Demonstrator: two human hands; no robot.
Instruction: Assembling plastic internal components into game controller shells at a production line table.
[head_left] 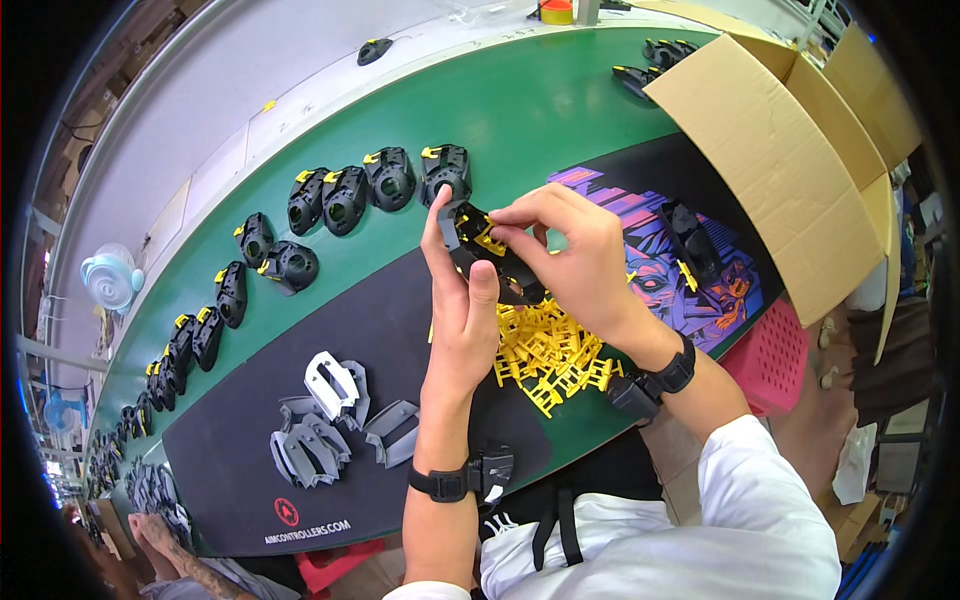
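Observation:
My left hand (462,315) is closed around a black plastic shell (517,280) with a grey side piece, held up above the mat. Against the shell's upper side, my right hand (575,250) pinches with thumb and forefinger at a small yellow plastic clip (489,241). The fingertips partly hide the clip, and how far it sits in the shell does not show. Beneath both hands lies a heap of yellow clips (553,350). Another black shell (690,240) with a yellow clip rests on the patterned part of the mat, to the right.
Black shells with yellow clips (343,200) line the green table (500,110). Grey and white frame-like pieces (318,450) lie on the black mat (230,430). An open cardboard box (770,160) stands right, near a pink basket (770,360). Another person's hand (150,535) shows lower left.

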